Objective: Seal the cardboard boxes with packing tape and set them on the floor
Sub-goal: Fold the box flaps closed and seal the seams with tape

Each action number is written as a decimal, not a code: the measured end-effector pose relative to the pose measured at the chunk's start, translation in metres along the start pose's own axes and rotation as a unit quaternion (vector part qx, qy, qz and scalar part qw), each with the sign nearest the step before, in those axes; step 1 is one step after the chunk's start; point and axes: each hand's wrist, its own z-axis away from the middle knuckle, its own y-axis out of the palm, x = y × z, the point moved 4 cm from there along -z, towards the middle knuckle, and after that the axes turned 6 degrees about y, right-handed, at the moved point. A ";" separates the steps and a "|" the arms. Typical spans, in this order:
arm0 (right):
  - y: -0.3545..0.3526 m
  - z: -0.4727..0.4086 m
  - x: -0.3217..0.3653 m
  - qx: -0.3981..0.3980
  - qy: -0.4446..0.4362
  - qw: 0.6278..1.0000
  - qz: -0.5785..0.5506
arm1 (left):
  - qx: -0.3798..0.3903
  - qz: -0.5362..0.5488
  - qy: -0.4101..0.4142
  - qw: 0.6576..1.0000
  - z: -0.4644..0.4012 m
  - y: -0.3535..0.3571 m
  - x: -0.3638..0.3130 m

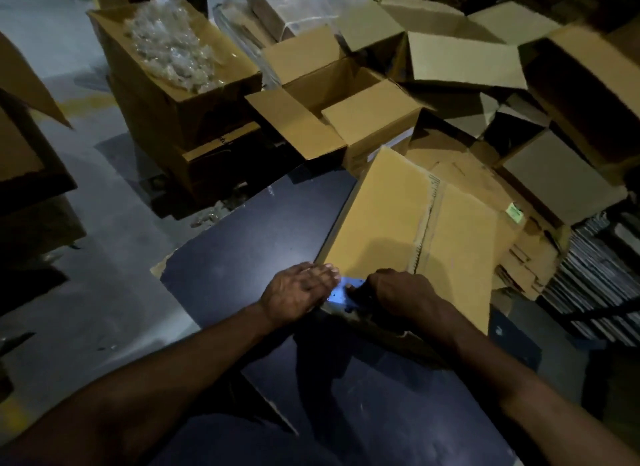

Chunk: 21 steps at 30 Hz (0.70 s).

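**Box end under both hands on dark table**

While the cardboard box (408, 223) lies on the dark, matte table (249, 243), the left hand (298, 292) presses flat, fingers straight, on its near edge. Just beside it, the right hand (398, 292) curls against a glossy tape strip (343, 290); whether it pinches is unclear. Beyond the hands stand open cartons (332, 108) on grey floor (52, 39).

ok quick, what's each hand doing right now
Left hand: open, fingers flat on the near edge of the cardboard box.
Right hand: fingers curled at the same edge; what it holds cannot be told.
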 end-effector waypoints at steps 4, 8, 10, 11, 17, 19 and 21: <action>0.007 0.014 -0.026 0.031 0.042 0.998 -0.030 | 0.018 -0.011 0.021 1.000 0.002 -0.004 -0.004; 0.021 0.031 -0.044 0.032 0.049 0.997 -0.047 | 0.047 -0.011 0.041 0.998 -0.004 -0.006 -0.006; 0.023 0.033 -0.048 0.033 0.044 0.997 -0.056 | 0.066 -0.013 0.042 0.997 -0.003 -0.003 -0.005; 0.022 0.033 -0.049 0.040 0.043 0.997 -0.057 | 0.072 -0.012 0.042 0.996 -0.002 -0.003 -0.003; 0.041 0.042 -0.093 0.075 0.067 0.993 -0.061 | 0.077 -0.019 0.032 0.996 -0.005 -0.006 -0.009; 0.055 0.055 -0.121 0.085 0.084 0.992 -0.042 | 0.072 -0.010 0.029 0.997 -0.004 -0.006 -0.012; 0.070 0.067 -0.141 0.089 0.080 0.993 -0.012 | 0.069 -0.008 0.029 0.997 -0.004 -0.005 -0.012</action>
